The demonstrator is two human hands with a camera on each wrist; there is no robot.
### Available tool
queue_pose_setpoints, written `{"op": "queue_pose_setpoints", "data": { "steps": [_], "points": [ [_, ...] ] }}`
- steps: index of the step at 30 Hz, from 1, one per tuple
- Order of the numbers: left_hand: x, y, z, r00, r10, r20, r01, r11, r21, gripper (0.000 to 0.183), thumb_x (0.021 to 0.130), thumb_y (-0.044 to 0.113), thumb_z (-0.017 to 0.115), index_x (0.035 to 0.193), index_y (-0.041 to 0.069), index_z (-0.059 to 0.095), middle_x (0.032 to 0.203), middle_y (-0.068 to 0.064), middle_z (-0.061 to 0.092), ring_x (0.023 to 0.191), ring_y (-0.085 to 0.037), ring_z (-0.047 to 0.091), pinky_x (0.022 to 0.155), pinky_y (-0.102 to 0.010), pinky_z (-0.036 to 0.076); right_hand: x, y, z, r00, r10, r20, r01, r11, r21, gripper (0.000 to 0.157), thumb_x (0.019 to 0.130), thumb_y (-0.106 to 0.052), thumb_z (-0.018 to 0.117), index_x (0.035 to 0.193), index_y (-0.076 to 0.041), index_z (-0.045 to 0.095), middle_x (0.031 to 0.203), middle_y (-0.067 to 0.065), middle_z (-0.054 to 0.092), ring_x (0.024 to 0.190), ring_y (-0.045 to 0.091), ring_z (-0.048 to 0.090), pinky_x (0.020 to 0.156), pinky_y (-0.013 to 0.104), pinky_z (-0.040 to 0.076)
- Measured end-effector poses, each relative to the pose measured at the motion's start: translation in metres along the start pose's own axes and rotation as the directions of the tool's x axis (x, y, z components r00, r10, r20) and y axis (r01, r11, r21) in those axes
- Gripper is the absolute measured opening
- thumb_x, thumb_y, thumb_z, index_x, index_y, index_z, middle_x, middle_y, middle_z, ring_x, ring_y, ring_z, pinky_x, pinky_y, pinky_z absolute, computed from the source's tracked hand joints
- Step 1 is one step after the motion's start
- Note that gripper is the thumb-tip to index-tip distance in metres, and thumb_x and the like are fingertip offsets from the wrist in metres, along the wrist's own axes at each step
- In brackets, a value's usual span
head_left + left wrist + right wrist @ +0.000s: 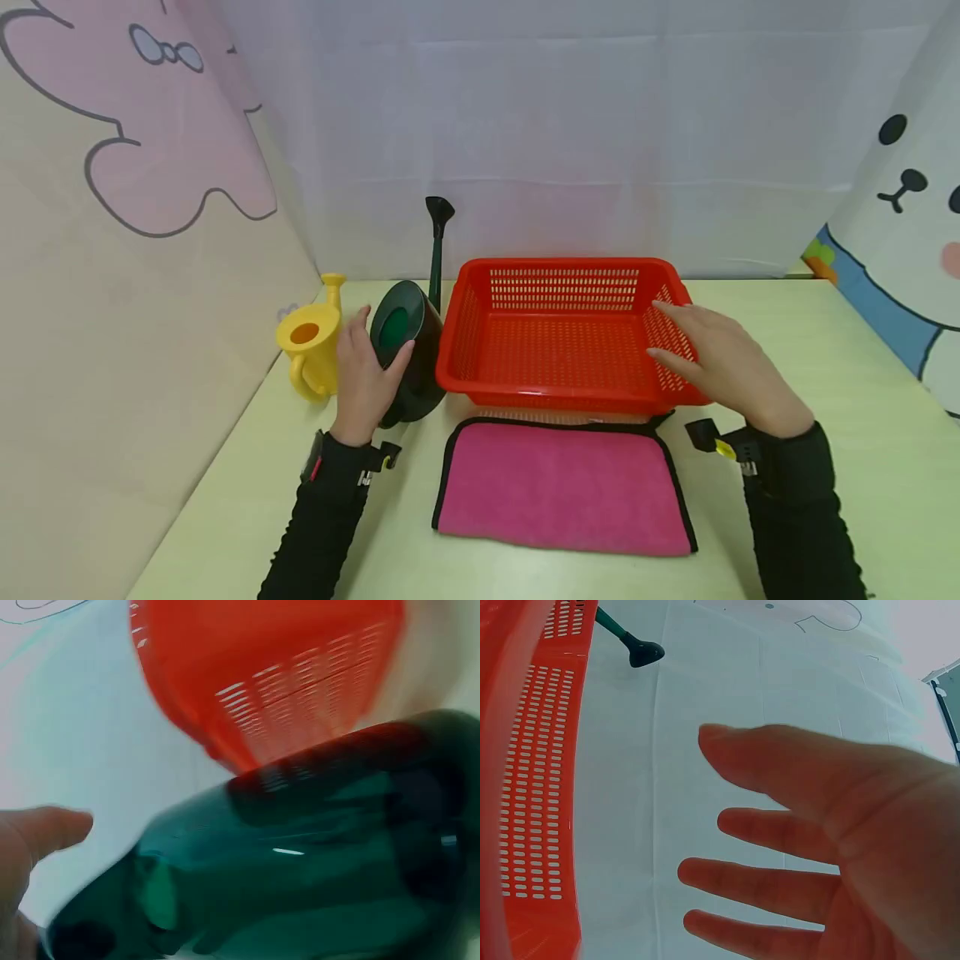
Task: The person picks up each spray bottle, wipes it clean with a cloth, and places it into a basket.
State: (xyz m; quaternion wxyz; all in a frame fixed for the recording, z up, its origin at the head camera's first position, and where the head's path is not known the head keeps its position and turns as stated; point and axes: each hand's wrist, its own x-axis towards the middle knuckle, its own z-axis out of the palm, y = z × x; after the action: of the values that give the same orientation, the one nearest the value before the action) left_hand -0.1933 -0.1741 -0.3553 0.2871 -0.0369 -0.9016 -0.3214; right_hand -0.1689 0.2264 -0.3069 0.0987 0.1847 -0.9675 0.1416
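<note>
My left hand [363, 383] is at the dark green watering can [423, 358], its fingers along the can's left side and its thumb in front of the round opening. In the left wrist view the thumb [49, 831] stands apart from the can's glossy body [300, 877]. The can's handle is hidden. Its long spout with a black rose [439, 210] points up toward the back. My right hand [727, 362] hovers, fingers extended, over the right rim of the red plastic basket [562, 400]. In the right wrist view nothing lies between its thumb and fingers.
A small yellow watering can [322, 358] stands left of the green one, near the left wall. In front of the basket lies a pink cloth [562, 492] with black edging. A white curtain [562, 142] hangs behind the pale table [810, 350].
</note>
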Motion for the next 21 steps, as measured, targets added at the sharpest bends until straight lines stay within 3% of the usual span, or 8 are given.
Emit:
{"op": "queue_pose_setpoints", "data": {
  "steps": [4,6,10,12,14,16,19,21],
  "points": [
    [-0.009,-0.012,0.001,0.99,-0.143,-0.002,0.143,0.988,-0.051,0.067,0.079,0.042,0.059,0.123,-0.003,0.034,0.114,-0.023,0.041,0.1,-0.03,0.038,0.086,-0.044,0.039,0.0,0.001,-0.001,1.0,0.004,0.022,-0.004,1.0,0.008,0.07,0.081,-0.039,0.058,0.133,0.001,0.035,0.122,0.03,0.05,0.104,0.042,0.047,0.085,0.06,0.04],
    [-0.014,-0.017,-0.001,0.968,-0.245,0.053,0.25,0.961,-0.114,0.069,0.078,0.049,0.058,0.117,-0.003,0.035,0.106,-0.021,0.04,0.093,-0.029,0.038,0.08,-0.042,0.038,0.0,0.0,0.0,0.999,0.002,0.034,-0.003,1.0,0.018,0.07,0.081,-0.041,0.057,0.133,0.001,0.036,0.119,0.029,0.052,0.1,0.04,0.05,0.082,0.058,0.044],
    [-0.021,-0.022,-0.006,0.872,-0.425,0.244,0.479,0.844,-0.242,0.074,0.074,0.061,0.054,0.111,0.0,0.034,0.096,-0.014,0.039,0.088,-0.026,0.039,0.073,-0.037,0.035,-0.001,0.001,-0.001,0.998,0.014,0.055,-0.016,0.999,0.033,0.07,0.081,-0.044,0.056,0.132,0.0,0.037,0.112,0.027,0.057,0.09,0.034,0.055,0.077,0.053,0.048],
    [-0.025,-0.025,-0.008,0.82,-0.458,0.343,0.556,0.779,-0.291,0.07,0.073,0.062,0.053,0.106,0.002,0.037,0.088,-0.011,0.041,0.083,-0.025,0.041,0.07,-0.035,0.034,-0.002,0.001,-0.001,0.998,0.022,0.065,-0.024,0.999,0.036,0.07,0.081,-0.045,0.055,0.132,0.0,0.038,0.108,0.026,0.059,0.085,0.03,0.055,0.075,0.051,0.05],
    [-0.029,-0.027,-0.009,0.786,-0.463,0.41,0.603,0.718,-0.347,0.062,0.074,0.06,0.054,0.097,0.003,0.041,0.078,-0.008,0.043,0.076,-0.024,0.042,0.067,-0.033,0.034,-0.003,0.001,-0.002,0.997,0.025,0.072,-0.027,0.999,0.038,0.07,0.081,-0.045,0.055,0.132,0.0,0.038,0.106,0.025,0.06,0.082,0.028,0.055,0.074,0.05,0.05],
    [-0.032,-0.029,-0.009,0.777,-0.456,0.433,0.62,0.67,-0.408,0.054,0.075,0.056,0.056,0.088,0.006,0.044,0.069,-0.004,0.043,0.07,-0.022,0.043,0.065,-0.032,0.034,-0.004,0.001,-0.002,0.997,0.022,0.077,-0.025,0.999,0.039,0.07,0.081,-0.045,0.054,0.132,0.0,0.038,0.102,0.023,0.062,0.079,0.026,0.055,0.073,0.049,0.05],
    [-0.037,-0.031,-0.006,0.8,-0.456,0.391,0.6,0.629,-0.494,0.046,0.075,0.052,0.058,0.086,0.009,0.045,0.064,0.0,0.04,0.065,-0.02,0.042,0.062,-0.029,0.035,-0.005,0.001,-0.003,0.996,0.02,0.081,-0.024,0.999,0.039,0.069,0.082,-0.046,0.053,0.131,0.0,0.038,0.098,0.02,0.063,0.078,0.025,0.055,0.073,0.049,0.05],
    [-0.039,-0.032,-0.003,0.823,-0.464,0.328,0.566,0.624,-0.539,0.043,0.075,0.05,0.058,0.088,0.011,0.046,0.064,0.0,0.039,0.063,-0.019,0.041,0.058,-0.027,0.035,-0.005,0.001,-0.003,0.996,0.021,0.084,-0.024,0.999,0.037,0.07,0.082,-0.046,0.053,0.131,0.0,0.039,0.096,0.018,0.064,0.077,0.024,0.055,0.073,0.048,0.051]
  ]
}}
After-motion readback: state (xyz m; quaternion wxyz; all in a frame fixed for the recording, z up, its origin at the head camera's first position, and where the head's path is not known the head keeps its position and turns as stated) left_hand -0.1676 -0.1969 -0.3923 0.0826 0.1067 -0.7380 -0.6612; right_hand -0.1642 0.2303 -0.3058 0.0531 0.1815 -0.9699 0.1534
